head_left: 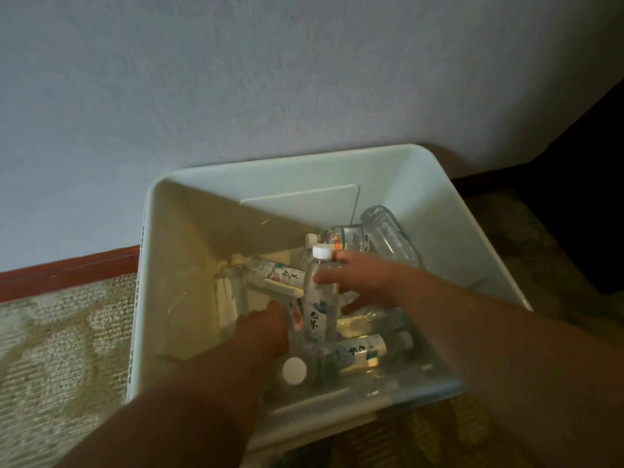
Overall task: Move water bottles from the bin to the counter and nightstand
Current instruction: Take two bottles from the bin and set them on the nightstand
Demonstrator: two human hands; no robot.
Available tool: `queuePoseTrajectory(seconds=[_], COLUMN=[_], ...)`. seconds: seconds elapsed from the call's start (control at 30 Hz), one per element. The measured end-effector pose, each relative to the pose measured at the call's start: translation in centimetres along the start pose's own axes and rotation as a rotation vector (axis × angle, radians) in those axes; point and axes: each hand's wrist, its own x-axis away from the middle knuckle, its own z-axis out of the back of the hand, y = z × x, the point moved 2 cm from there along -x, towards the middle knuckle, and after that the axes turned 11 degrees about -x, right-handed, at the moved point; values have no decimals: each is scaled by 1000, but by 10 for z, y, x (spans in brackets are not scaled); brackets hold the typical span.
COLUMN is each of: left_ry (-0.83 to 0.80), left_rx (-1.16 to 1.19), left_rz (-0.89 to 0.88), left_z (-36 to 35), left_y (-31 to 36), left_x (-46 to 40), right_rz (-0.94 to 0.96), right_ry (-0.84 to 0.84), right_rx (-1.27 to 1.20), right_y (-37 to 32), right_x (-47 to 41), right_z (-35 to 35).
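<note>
Frame centre: upright clear plastic water bottle with white cap (320, 298) is gripped by right hand (363, 282), fingers curled round its neck, inside pale plastic bin (439, 211). Left hand (266, 327) reaches among lying bottles; its finger state cannot be told. Risk: smooth wall slipping on lift, bottle dropped.

Bin (202, 231) is sitting open-topped, so entry from above is staying free; its tall sloped walls are blocking any side approach. Left and far part of the floor inside is lying bare, giving room. Btl pile (358, 349) is crowding the near-right area, w/ an upright bottle (320, 298) standing mid-pile. Wall (270, 79) is closing off the far side.
</note>
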Motion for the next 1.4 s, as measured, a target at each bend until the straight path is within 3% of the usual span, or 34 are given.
queuePoseTrajectory(seconds=[0.07, 0.17, 0.23, 0.33, 0.47, 0.53, 0.7, 0.87, 0.97, 1.1, 1.2, 1.4], left_ry=[60, 111, 118, 208, 295, 268, 227, 199, 221, 58, 42, 273], left_rx=[209, 491, 757, 1015, 1563, 1707, 1886, 1795, 1606, 1443, 1339, 1235], left_rz=[44, -15, -111, -63, 11, -33, -249, -372, -375, -518, -624, -791], left_z=[-6, 5, 18, 39, 62, 81, 146, 244, 324, 439, 507, 671], left_y=[5, 3, -6, -29, -40, -34, -24, -14, 1, 15, 21, 42], left_x=[4, 2, -4, -13, -21, -19, -5, 63, 131, 238, 303, 473], right_rz=[-71, 39, 133, 167, 204, 213, 260, 331, 351, 460, 499, 704], right_ry=[-34, 49, 95, 144, 210, 189, 55, -36, 34, 94, 154, 275], right_rx=[-3, 319, 304, 64, -480, -693, -905, -931, -818, -707, -723, -564], right_y=[3, 3, 8, 5, -16, -31, -63, -110, -158, -247, -299, -421], right_x=[0, -5, -13, -13, -14, -11, 11, 79, 140, 252, 331, 526], right_z=[-17, -38, -46, -36, -12, -4, 9, 16, 22, 39, 51, 61])
